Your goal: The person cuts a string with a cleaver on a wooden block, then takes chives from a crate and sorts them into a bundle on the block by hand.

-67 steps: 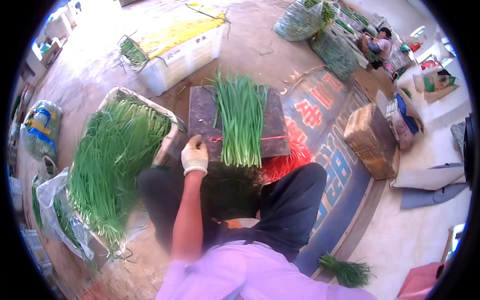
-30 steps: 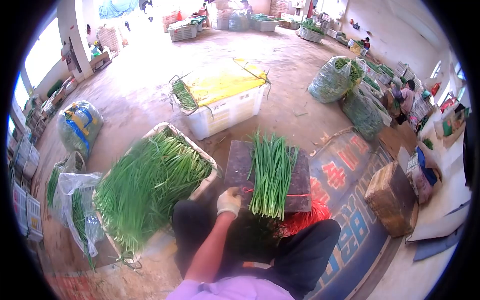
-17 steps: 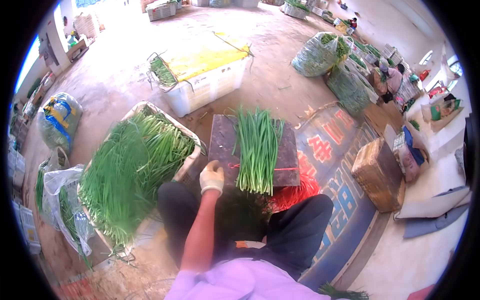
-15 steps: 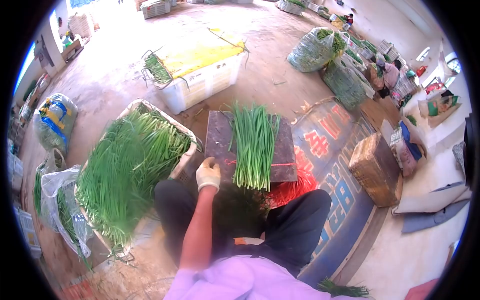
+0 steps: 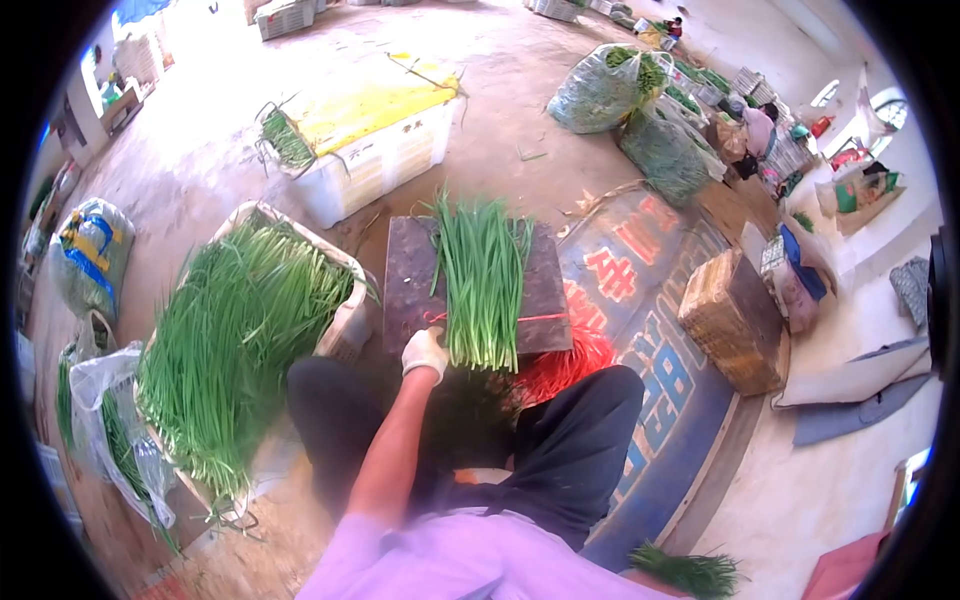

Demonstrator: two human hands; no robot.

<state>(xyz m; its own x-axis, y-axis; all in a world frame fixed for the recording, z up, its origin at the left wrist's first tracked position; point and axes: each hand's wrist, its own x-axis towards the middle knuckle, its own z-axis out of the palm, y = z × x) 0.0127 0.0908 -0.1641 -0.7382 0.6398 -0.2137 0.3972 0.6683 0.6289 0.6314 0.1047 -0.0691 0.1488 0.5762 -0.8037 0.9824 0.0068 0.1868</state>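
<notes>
My left hand, in a whitish glove, is at the near left edge of a dark board. Its fingers look curled together beside the cut ends of a bundle of garlic chives; whatever they hold is hidden. A thin red tie string runs across the board beneath the chives, its left end curling just above my fingertips. At the bottom right, my right forearm reaches out beside another bunch of greens. My right hand itself does not show.
A crate heaped with loose chives stands left of the board. Red strings hang at its right. Beyond are a white box with a yellow cover, filled bags and a brown block. People sit far right.
My left hand has moved right along the board's near edge, to the chive ends and string end. The view has shifted slightly, and more of my right forearm and the lower-right greens shows.
</notes>
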